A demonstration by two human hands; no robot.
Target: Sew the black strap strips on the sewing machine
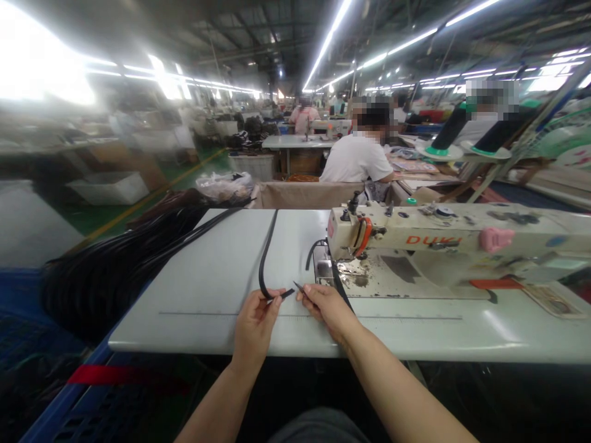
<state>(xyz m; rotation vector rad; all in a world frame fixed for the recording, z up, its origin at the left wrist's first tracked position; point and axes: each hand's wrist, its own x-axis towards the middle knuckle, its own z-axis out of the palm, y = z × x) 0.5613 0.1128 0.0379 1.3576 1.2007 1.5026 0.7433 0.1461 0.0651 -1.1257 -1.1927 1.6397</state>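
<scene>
Black strip, one, loose end held up to a small pointed tool, above the counter.
We list: left hand (pixel 253 323), thumb and fingers pinched on the black strip (pixel 261 264) close behind its end; right hand (pixel 329 309), fingers closed on the pointed tool (pixel 300 288), kind too small to tell. We judge the step in hand to be work on that end; the next move seems to call for a steady left pinch and a fine approach by the tip. Strip position: end just beyond the left fingertips, near the tip, contact unclear; remainder bending up across the counter (pixel 207 277) to its far edge, left of the sewing machine (pixel 415 231).
</scene>
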